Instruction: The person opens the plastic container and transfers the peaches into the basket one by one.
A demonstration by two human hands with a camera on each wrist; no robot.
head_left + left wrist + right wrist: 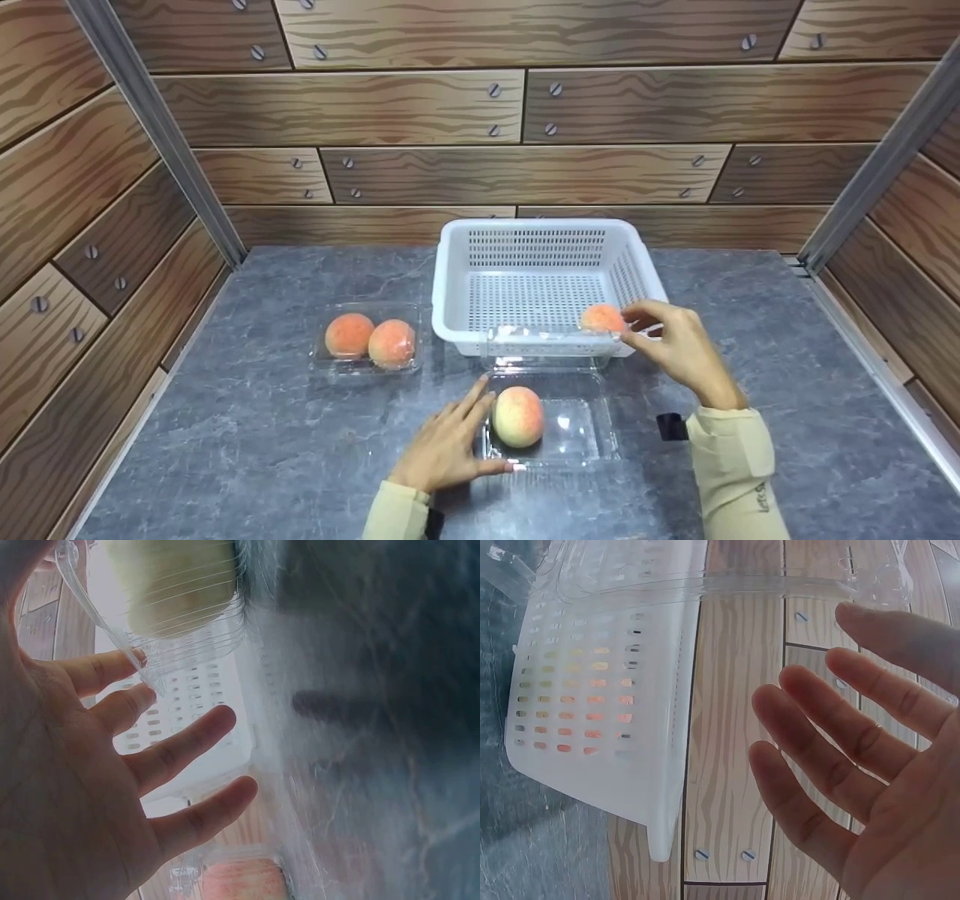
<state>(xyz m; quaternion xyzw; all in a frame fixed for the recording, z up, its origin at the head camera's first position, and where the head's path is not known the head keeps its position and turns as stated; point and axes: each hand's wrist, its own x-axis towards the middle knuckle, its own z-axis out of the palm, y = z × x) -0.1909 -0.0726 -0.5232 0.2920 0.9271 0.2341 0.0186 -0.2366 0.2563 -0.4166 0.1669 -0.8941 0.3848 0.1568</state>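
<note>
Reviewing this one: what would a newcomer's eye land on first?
Probably the white basket at the back centre of the grey table, one peach in its near right corner. Next, the open clear container before it, a peach in its left half, with the left hand at its left side and the right hand at its raised lid. Farther left, two more peaches sit in another clear container.

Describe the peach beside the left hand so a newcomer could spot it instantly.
Find the white basket, then the open clear box in front of it. The peach sits in that box's left part, beside the left hand. It lies alone there, yellower than the paired peaches in the other box.
</note>
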